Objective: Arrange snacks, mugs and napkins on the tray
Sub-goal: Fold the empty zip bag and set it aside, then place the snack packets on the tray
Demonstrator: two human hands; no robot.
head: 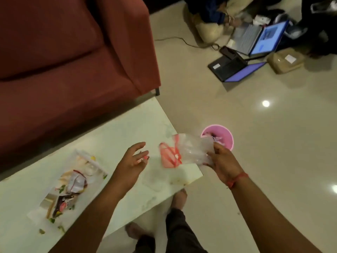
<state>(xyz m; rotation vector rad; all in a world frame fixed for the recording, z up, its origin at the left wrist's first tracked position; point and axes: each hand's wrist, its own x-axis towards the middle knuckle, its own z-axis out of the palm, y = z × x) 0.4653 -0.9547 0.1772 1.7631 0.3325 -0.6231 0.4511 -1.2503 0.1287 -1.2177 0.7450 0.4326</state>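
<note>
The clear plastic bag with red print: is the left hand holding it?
No. The right hand grips the clear plastic bag, while the left hand is beside it with fingers spread, not touching it.

Maroon sofa (pixel 73 61), pink bin (pixel 221 133), clear/red wrapper (pixel 182 152).

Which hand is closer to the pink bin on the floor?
The right hand. It grips a clear plastic bag right beside the pink bin, just on the near side of it. The left hand hangs open over the table, farther off.
</note>
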